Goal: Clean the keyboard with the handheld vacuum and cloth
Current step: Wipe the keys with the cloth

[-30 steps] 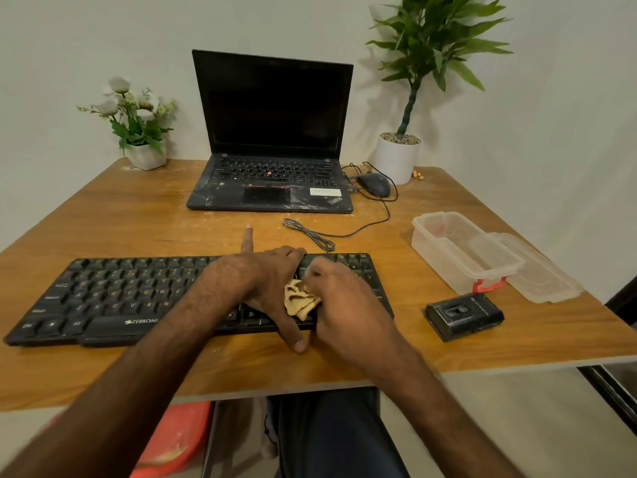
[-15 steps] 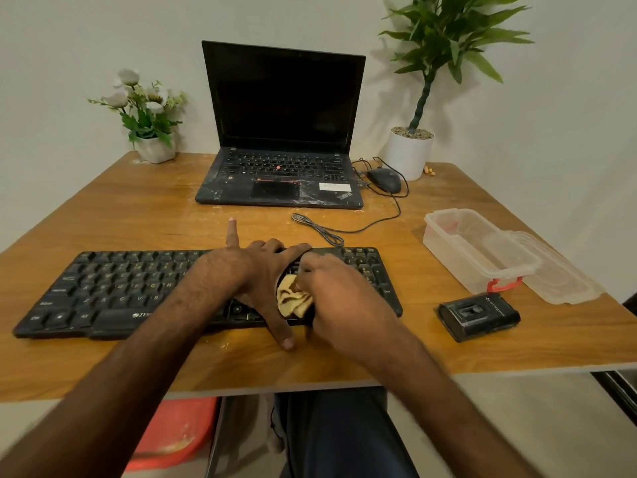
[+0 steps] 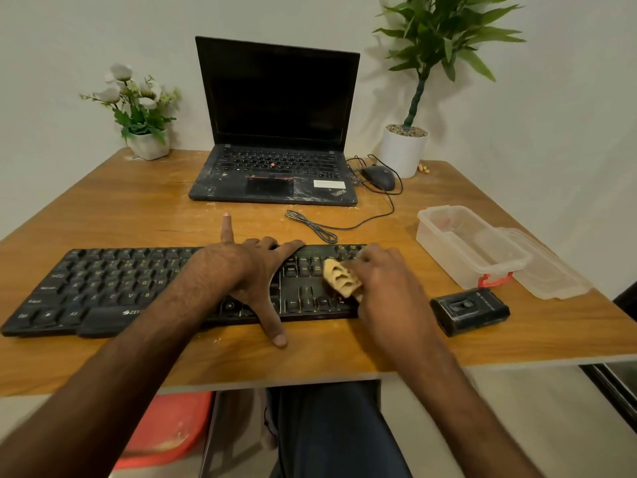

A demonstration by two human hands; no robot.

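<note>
"Two hands are in view, I'm told. What are the fingers doing?" the listener asks.

"The fingers (image 3: 370,258) of the right hand (image 3: 386,284) are curled round a crumpled tan cloth (image 3: 339,279). They press it onto the keys near the right end of a black keyboard (image 3: 103,284). The left hand (image 3: 248,270) rests on the keyboard's middle with its fingers (image 3: 226,229) spread, gripping nothing. One finger sticks out past the keyboard's far edge, and the thumb reaches over its near edge onto the bench (image 3: 138,208)."

"And around the keyboard?"

"The keyboard lies across the near part of the wooden bench, long side toward the person. Just right of the keyboard, not touching it, sits the black handheld vacuum (image 3: 470,310), with no hand on it. Further right of the keyboard and a little farther back stands an open clear plastic container (image 3: 462,243), its lid (image 3: 551,274) lying against its right side. Behind the keyboard is an open black laptop (image 3: 275,132) with a dark screen and pale smears on its palm rest. A black mouse (image 3: 379,177) sits behind the keyboard's right end, and its cable (image 3: 320,229) loops to near the keyboard's far edge. Well behind the keyboard's left end is a white pot of white flowers (image 3: 141,112). Well behind its right end is a green plant (image 3: 403,150) in a white pot. Below the keyboard, under the bench, are the person's legs (image 3: 331,426) in dark trousers."
</note>
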